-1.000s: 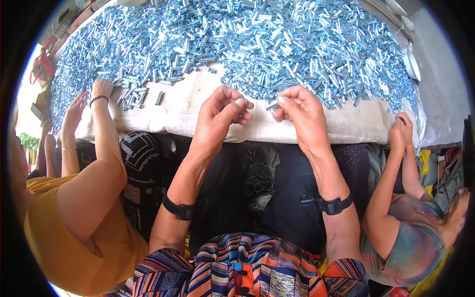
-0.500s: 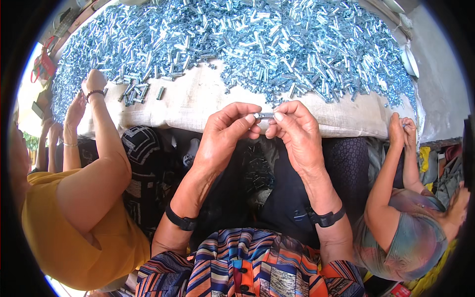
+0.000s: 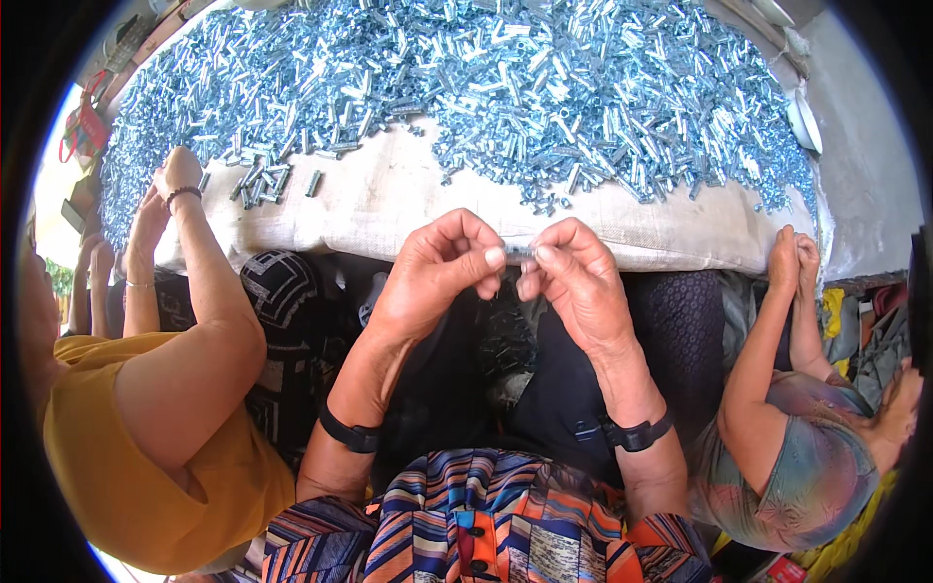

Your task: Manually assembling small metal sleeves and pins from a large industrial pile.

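In front of the table's near edge, my left hand and my right hand face each other, thumbs and forefingers pinched. Between the fingertips is a short metal sleeve, a small grey tube that is slightly blurred. The left fingers close around one end of it and the right fingers around the other. Something thin and dark shows below my left fingertips, too small to make out. Just beyond my hands lies the near edge of a big heap of shiny bluish metal sleeves and small fittings.
The heap rests on a table covered with pale sackcloth. A few loose sleeves lie apart at left. Co-workers sit close on both sides: one in a yellow top, one in a patterned top. A white dish is at the right edge.
Both my hands have dropped slightly toward me with the metal sleeve, and less of its bright end shows. The left co-worker's hand has shifted a little nearer.
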Demonstrator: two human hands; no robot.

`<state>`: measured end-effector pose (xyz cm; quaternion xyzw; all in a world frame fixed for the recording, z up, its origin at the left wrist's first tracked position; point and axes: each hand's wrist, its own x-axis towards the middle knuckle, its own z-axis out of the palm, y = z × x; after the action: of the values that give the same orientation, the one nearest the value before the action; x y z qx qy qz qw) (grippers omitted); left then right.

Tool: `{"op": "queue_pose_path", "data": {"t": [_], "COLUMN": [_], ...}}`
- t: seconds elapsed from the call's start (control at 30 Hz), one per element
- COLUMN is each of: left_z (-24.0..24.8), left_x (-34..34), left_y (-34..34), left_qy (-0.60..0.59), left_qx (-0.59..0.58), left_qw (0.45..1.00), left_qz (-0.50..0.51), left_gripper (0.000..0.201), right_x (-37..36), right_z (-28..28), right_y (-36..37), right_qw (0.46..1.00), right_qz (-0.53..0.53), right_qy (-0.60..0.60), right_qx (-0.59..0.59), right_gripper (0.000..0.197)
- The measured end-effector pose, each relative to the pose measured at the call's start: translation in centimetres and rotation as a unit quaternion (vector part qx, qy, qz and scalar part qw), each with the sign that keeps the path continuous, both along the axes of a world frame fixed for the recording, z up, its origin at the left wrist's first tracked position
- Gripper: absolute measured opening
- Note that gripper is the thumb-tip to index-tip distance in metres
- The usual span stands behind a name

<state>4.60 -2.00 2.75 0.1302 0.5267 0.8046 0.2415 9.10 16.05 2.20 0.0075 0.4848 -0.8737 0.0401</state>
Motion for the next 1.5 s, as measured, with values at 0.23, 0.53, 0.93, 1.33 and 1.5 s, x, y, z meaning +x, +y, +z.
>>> {"op": "queue_pose_path", "data": {"t": [0.23,0.53,0.93,1.33,1.5], "left_z": [-1.5,-1.2,-3.4,-3.8,-1.8], "left_x": [1.2,-0.9,-6.8,-7.1,-5.2], "left_y": [-0.3,-3.3,-1.6,-1.5,-1.4], "left_qy": [-0.084,0.114,0.343,0.383,0.126], "left_qx": [0.151,-0.235,-0.540,-0.529,-0.265], "left_qw": [0.974,0.965,0.737,0.720,0.943], "left_qz": [-0.145,0.027,0.218,0.236,0.156], "left_gripper": [0.021,0.012,0.020,0.014,0.010], "right_x": [1.1,-3.3,-11.5,-7.8,-4.2], "right_z": [-0.2,1.4,0.0,1.2,1.3], "right_y": [0.1,3.6,4.1,4.5,3.5], "right_qw": [0.967,0.886,0.535,0.855,0.989], "right_qz": [0.188,-0.015,-0.132,-0.139,-0.076], "right_qy": [-0.069,0.057,0.250,0.105,0.000], "right_qx": [-0.156,0.461,0.796,0.489,0.127], "right_gripper": [0.013,0.013,0.005,0.022,0.010]}}
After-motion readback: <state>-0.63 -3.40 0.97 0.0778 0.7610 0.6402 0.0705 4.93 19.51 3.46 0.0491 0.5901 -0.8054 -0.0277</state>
